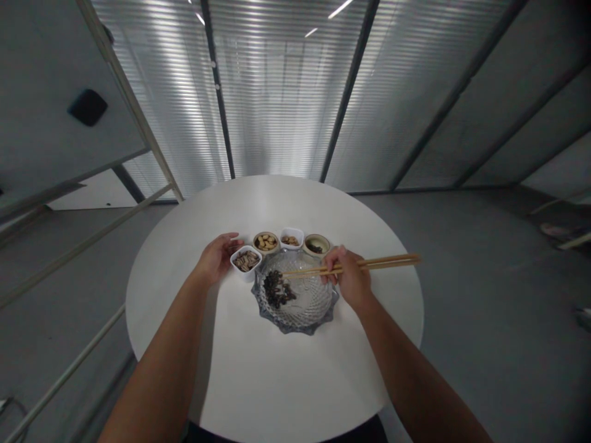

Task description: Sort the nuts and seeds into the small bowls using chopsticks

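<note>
My right hand [348, 274] grips a pair of wooden chopsticks [383, 263]. Their tips reach left over a large clear glass bowl [307, 317] with a scalloped rim, close to a pile of dark seeds [278, 290] on its left side. Beside a small white square dish [248, 275] of striped sunflower seeds [246, 261] rests my left hand [218, 258], fingers loosely apart. Whether those fingers touch the dish is hard to see. Whether the chopstick tips pinch a seed cannot be made out.
Behind the glass bowl stand a round dish of pale nuts [265, 242], a white dish of brown nuts [290, 240] and a round dish [317, 245] with a few dark seeds. All sit on a round white table [258, 375]. A metal-framed rack [152, 200] is at the left.
</note>
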Available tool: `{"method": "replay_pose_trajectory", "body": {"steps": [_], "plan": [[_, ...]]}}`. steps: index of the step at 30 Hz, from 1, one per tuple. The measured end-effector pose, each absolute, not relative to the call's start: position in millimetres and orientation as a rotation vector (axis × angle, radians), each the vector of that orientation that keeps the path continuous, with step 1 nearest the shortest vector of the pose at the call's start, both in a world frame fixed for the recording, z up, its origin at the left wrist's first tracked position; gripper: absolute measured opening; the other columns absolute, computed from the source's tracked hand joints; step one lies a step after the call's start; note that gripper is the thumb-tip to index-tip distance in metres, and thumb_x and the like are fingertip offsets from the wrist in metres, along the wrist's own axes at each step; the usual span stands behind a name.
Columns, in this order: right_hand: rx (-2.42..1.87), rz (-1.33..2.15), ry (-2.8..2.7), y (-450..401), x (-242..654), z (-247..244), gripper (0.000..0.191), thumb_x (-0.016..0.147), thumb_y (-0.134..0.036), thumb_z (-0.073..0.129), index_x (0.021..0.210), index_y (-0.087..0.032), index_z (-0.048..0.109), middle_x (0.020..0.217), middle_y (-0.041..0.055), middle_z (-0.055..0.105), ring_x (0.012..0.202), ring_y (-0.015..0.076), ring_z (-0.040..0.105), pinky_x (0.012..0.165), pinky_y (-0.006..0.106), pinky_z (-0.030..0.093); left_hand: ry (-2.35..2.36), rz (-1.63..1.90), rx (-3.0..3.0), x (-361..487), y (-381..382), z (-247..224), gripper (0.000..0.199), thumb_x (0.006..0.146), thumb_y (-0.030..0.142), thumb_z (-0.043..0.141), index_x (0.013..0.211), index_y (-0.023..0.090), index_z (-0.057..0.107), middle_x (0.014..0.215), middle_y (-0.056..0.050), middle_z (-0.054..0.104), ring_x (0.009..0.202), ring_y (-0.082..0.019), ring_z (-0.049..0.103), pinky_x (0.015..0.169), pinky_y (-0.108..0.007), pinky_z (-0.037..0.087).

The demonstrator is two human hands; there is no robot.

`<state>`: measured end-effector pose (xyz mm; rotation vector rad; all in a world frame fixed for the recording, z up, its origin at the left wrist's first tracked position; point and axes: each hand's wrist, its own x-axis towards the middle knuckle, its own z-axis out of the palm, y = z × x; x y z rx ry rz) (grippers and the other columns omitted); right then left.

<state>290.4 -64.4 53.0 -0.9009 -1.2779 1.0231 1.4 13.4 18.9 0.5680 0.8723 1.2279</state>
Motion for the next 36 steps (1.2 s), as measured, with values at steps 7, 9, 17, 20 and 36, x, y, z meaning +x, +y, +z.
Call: {"method": "replay_pose_trajectory", "body": {"steps": [7, 9, 17, 20, 36], "plan": [[-0.967, 1.034, -1.467, -69.0, 286.6, 47.4, 0.046, 0.090, -0.052, 0.046, 0.060, -0.018, 0.054, 0.042, -0.0039, 0.045, 0.039, 0.0103, 0.045, 0.041, 0.023, 0.037, 0.876, 1.240, 0.545, 3.2, 12.7, 22.4, 0.019, 0.076, 0.018, 0.061, 0.094, 0.012, 0.064, 0.078, -0.010, 0.067, 0.067, -0.021, 0.065, 0.059, -0.032, 0.051], [-0.971, 1.029, -1.482, -69.4, 286.6, 48.3, 0.045, 0.090, -0.051, 0.046, 0.060, -0.018, 0.054, 0.042, -0.0040, 0.045, 0.039, 0.0106, 0.045, 0.042, 0.023, 0.038, 0.874, 1.249, 0.542, 3.3, 12.5, 22.5, 0.019, 0.076, 0.017, 0.061, 0.094, 0.013, 0.064, 0.078, -0.009, 0.067, 0.067, -0.021, 0.065, 0.059, -0.031, 0.051], [-0.975, 1.049, -1.539, -69.3, 286.5, 46.5, 0.045, 0.089, -0.052, 0.047, 0.061, -0.018, 0.054, 0.043, -0.0034, 0.047, 0.040, 0.0104, 0.046, 0.042, 0.023, 0.038, 0.863, 1.240, 0.521, 3.1, 13.5, 19.8, 0.022, 0.076, 0.018, 0.060, 0.097, 0.012, 0.064, 0.079, -0.010, 0.067, 0.067, -0.021, 0.065, 0.060, -0.032, 0.052], [-0.986, 1.064, -1.549, -69.5, 285.8, 45.4, 0.045, 0.089, -0.052, 0.047, 0.061, -0.018, 0.054, 0.043, -0.0035, 0.047, 0.040, 0.0099, 0.045, 0.041, 0.022, 0.037, 0.865, 1.240, 0.531, 2.5, 14.2, 18.1, 0.022, 0.077, 0.018, 0.060, 0.098, 0.011, 0.063, 0.079, -0.010, 0.067, 0.067, -0.021, 0.065, 0.060, -0.032, 0.052], [-0.965, 1.056, -1.475, -68.0, 281.9, 41.0, 0.058, 0.087, -0.065, 0.036, 0.058, -0.019, 0.055, 0.038, -0.0037, 0.044, 0.037, 0.0110, 0.046, 0.040, 0.023, 0.038, 0.874, 1.236, 0.555, 2.7, 15.0, 16.2, 0.020, 0.078, 0.019, 0.059, 0.096, 0.012, 0.064, 0.080, -0.010, 0.067, 0.069, -0.021, 0.065, 0.062, -0.032, 0.052]]}}
